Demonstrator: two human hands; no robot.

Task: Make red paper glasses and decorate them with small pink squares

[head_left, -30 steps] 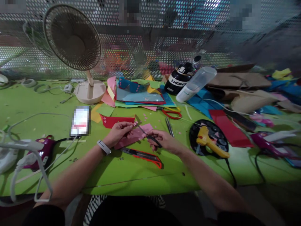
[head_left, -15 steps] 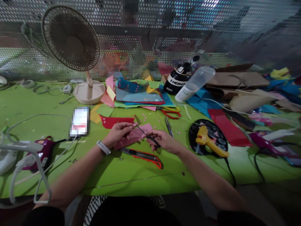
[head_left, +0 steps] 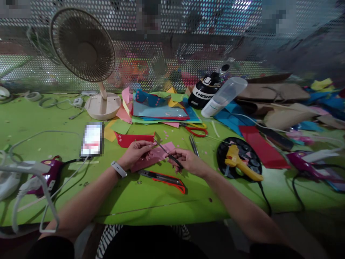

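My left hand pinches a tiny pink paper piece between thumb and forefinger. My right hand is closed round the dark handle of a slim pointed tool, whose tip reaches the pinched piece. It looks like tweezers, though the fingers cover part of it. Below both hands lies a pink sheet. Behind my left hand, a folded red paper strip stands with small pink squares on it. An orange-and-black cutter rests just in front of the pink sheet.
On the green table are a phone and fan to the left. A yellow glue gun sits on a black tray at right. Behind are blue paper glasses, red-handled scissors, a bottle and purple glue guns.
The tool's tip has shifted slightly at the fingertips of my left hand. Both hands stay nearly where they were, and the view has moved very little.
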